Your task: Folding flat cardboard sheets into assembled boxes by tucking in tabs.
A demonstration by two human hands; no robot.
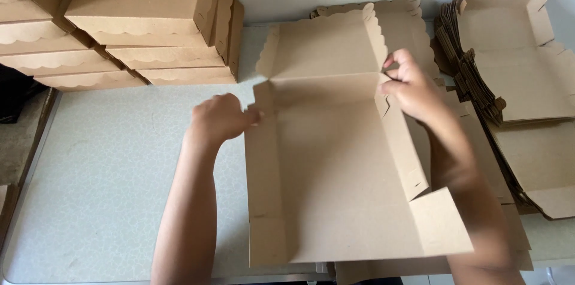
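Currently left hand (pixel 220 118) and right hand (pixel 409 86) each pinch a side flap of the half-folded box (pixel 335 165) lying on the table (pixel 114 183), folded boxes (pixel 144 27) stacked far-left, flat blanks (pixel 527 99) piled just right.

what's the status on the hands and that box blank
Left hand pinching left flap, right hand pinching right flap of flat brown scalloped cardboard box blank. Folded boxes stacked far left, clear of it.

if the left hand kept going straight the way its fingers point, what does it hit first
Probably the left side flap of the flat cardboard box blank: the left hand points right and already pinches that flap's upper corner. Depth is hard to judge.
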